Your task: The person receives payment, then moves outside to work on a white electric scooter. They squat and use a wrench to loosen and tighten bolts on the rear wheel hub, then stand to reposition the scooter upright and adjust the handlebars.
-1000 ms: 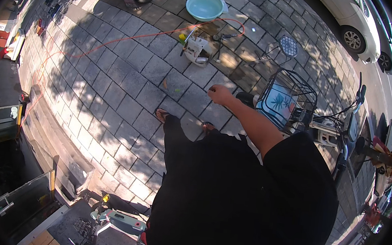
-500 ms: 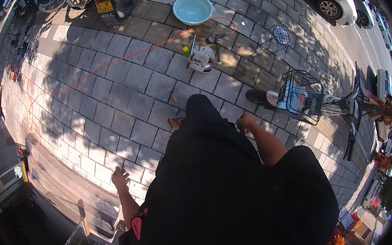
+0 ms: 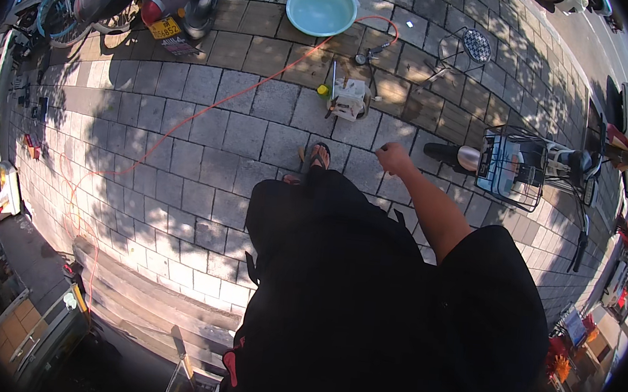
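Observation:
My right hand (image 3: 395,160) reaches forward above the paving with its fingers curled in. What they hold, if anything, is too small to make out. My left hand is out of view. Ahead of the right hand, a white boxy container (image 3: 349,98) stands on the paving, with a yellow-topped object (image 3: 323,89) and a thin metal bar beside it. Just beyond lies a tyre inflator with a round gauge (image 3: 361,58), beside the end of an orange hose (image 3: 225,100). A pale blue-green basin (image 3: 321,9) sits farther away. My sandalled foot (image 3: 319,156) is on the paving.
A small folding stool (image 3: 476,45) stands at the far right. Nearer on the right is a two-wheeler with a wire front basket (image 3: 512,168). A parked scooter (image 3: 170,1) and bicycles fill the far left. Stone steps (image 3: 160,302) run along the near left.
My right hand has swung forward from beside my leg. My left hand has left the view. One foot has come forward, and the container and basin appear shifted slightly right.

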`<state>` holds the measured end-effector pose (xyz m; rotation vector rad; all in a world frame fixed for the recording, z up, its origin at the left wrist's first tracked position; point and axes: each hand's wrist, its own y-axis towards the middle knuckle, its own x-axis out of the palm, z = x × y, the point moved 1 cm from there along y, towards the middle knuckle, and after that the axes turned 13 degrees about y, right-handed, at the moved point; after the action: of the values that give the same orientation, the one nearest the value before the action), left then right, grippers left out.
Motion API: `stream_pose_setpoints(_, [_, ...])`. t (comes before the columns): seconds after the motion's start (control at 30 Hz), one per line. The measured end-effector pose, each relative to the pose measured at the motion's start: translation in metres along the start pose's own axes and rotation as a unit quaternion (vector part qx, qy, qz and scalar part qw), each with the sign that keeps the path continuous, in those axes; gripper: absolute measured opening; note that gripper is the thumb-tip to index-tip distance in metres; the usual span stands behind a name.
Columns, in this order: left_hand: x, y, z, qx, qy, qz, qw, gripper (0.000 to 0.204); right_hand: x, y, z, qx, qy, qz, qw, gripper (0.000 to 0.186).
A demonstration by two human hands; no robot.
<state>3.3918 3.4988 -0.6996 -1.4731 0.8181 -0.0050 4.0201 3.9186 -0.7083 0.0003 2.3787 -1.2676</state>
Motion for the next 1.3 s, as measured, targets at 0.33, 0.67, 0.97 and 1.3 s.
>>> stream_pose_setpoints(0.33, [-0.124, 0.005, 0.351, 0.024, -0.171, -0.039, 0.984, 0.057, -0.062, 0.038, -0.016, 0.102, -0.060, 0.032, 0.992, 0.044])
stream_pose_setpoints(0.67, [-0.085, 0.017, 0.763, 0.380, -0.043, -0.086, 0.920, 0.045, -0.187, 0.087, 0.022, 0.118, -0.082, 0.231, 0.962, 0.046])
stream_pose_setpoints(0.97, [0.168, -0.021, 0.877, 0.582, 0.269, -0.243, 0.728, 0.036, -0.192, 0.379, 0.123, 0.061, -0.058, 0.225, 0.971, 0.050])
stream_pose_setpoints(1.3, [0.321, 0.028, 0.890, 0.466, 0.266, -0.402, 0.742, 0.041, -0.211, 0.685, 0.230, 0.010, -0.012, 0.305, 0.952, 0.052])
